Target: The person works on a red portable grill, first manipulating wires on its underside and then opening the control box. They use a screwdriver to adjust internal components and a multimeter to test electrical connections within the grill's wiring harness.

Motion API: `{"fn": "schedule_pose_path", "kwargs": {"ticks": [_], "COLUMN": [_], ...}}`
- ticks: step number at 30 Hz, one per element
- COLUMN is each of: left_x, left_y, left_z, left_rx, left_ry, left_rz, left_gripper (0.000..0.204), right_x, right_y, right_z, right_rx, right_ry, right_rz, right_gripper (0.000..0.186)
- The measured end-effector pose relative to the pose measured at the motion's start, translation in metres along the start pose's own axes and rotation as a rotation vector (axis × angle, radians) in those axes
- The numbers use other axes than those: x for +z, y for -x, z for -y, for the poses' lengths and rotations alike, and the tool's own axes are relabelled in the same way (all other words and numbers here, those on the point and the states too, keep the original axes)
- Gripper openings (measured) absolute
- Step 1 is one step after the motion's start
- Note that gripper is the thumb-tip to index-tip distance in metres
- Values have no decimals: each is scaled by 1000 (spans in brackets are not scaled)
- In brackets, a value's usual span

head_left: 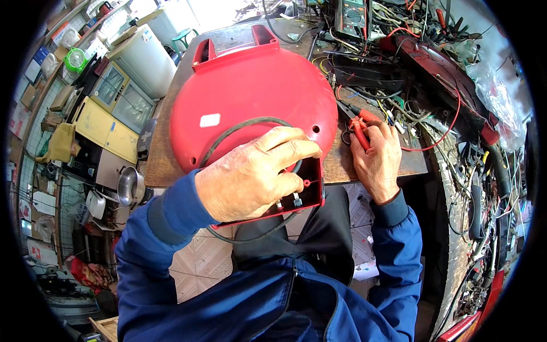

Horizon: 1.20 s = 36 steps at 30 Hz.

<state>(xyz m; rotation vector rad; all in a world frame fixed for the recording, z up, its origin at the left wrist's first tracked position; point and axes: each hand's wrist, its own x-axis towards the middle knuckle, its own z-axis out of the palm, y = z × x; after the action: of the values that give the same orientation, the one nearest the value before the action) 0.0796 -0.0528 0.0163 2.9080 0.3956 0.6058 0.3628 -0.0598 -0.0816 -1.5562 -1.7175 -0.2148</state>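
Note:
A large round red plastic housing (250, 85) lies on the wooden table in front of me, with its open box-shaped compartment (310, 196) facing me. My left hand (256, 171) lies over that compartment, thumb and fingers apart, fingertips near its rim. A black cable (228, 137) loops out from under this hand and hangs below the compartment. Small metal terminals (297, 199) show inside, beside the thumb. To the right of the housing, my right hand (377, 154) is closed around red-handled pliers (360, 134), jaws pointing away from me. My left palm hides part of the compartment.
Tangled wires, tools and a multimeter (352, 20) crowd the far right of the table (407, 162). A long dark red part (439, 68) lies there too. At the left stand a white fridge (142, 60), a yellow cabinet (105, 128) and a metal pot (131, 185).

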Motion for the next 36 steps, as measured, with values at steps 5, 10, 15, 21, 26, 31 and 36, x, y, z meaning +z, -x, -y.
{"fn": "schedule_pose_path", "kwargs": {"ticks": [5,10,15,21,26,31,36], "left_x": [0,-6,-1,2,3,6,9], "left_y": [0,-1,-2,1,5,7,11], "left_z": [0,-2,1,4,7,8,10], "left_rx": [-11,-27,-4,34,38,37,26], "left_ry": [-3,46,64,87,104,132,132], "left_rz": [-6,-2,-39,-95,-89,-108,-128], "left_gripper": [18,17,13,10,10,10,12], "right_x": [1,6,-4,-52,-118,-174,-194], "right_y": [2,3,0,19,40,19,-11], "right_z": [-3,-1,-9,1,31,68,102], "right_rx": [-12,-40,-38,415,330,89,25], "right_ry": [13,-9,-49,-897,-952,-427,-135], "right_rz": [13,-8,-12,-59,200,598,806], "right_gripper": [23,25,17,27,15,18,17]}}
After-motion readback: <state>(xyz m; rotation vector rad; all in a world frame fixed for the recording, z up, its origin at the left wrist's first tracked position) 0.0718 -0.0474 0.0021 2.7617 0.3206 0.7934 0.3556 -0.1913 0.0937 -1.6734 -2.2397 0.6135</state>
